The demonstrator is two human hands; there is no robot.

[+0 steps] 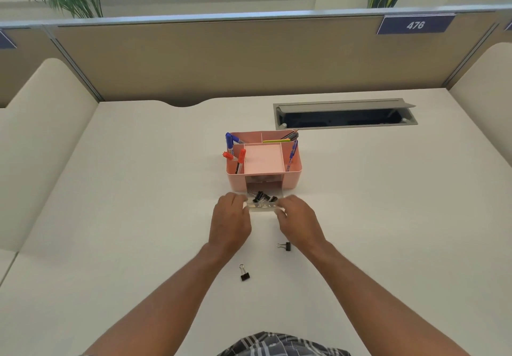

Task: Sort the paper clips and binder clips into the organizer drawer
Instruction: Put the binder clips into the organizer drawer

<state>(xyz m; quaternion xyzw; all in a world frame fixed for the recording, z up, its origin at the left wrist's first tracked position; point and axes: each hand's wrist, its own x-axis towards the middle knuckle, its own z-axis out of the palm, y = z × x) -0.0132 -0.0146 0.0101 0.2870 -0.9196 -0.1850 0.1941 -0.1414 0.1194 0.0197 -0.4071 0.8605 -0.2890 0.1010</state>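
A pink desk organizer (291, 181) stands mid-desk with markers and pens in its top compartments. Its clear drawer (263, 208) is pulled out toward me and holds several black binder clips (263, 197). My left hand (230, 222) grips the drawer's left front corner. My right hand (300, 221) grips its right front corner. One black binder clip (285, 246) lies on the desk just beside my right wrist. Another black binder clip (244, 273) lies nearer to me, between my forearms. No paper clips are visible.
A grey cable tray (345, 114) with its lid raised is set into the desk behind the organizer, to the right. A tan partition (249, 59) closes the back of the white desk (138, 189); cream side panels stand left and right.
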